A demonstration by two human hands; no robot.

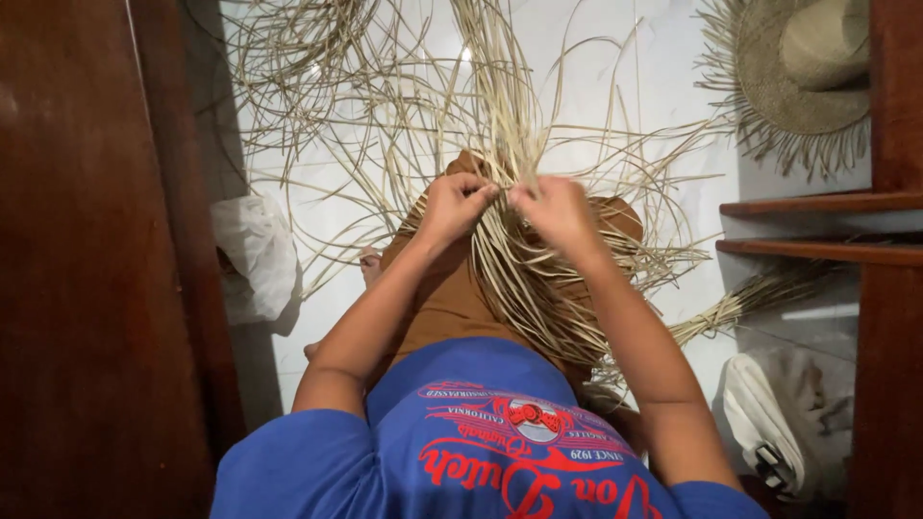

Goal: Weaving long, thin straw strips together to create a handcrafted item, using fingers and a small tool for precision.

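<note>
Over the person's lap, the left hand (pixel 454 204) and the right hand (pixel 553 213) meet close together, fingertips nearly touching, each pinched shut on thin pale straw strands (pixel 500 125) at the point where the strands cross. The grip looks tight and small, probably so that single strips can be kept in order against the rest. From the hands the loose ends fan outward and away across the white floor (pixel 663 86), curling freely, which leaves them spread apart rather than tangled. Below the hands, a denser bundle of the same straw (pixel 538 298) lies over the brown trousers (pixel 447 298), resting on the knee as if the leg serves as a support. Far off to the right of the right hand, a woven straw hat (pixel 798 72) with a fringed, unfinished brim lies on the floor. Left of the left hand, well apart, a crumpled white plastic bag (pixel 255 255) sits against a dark wooden panel (pixel 96 259). Nearer the person on the right side, a pale cloth bag (pixel 779 413) lies beside wooden shelves (pixel 817 226).
</note>
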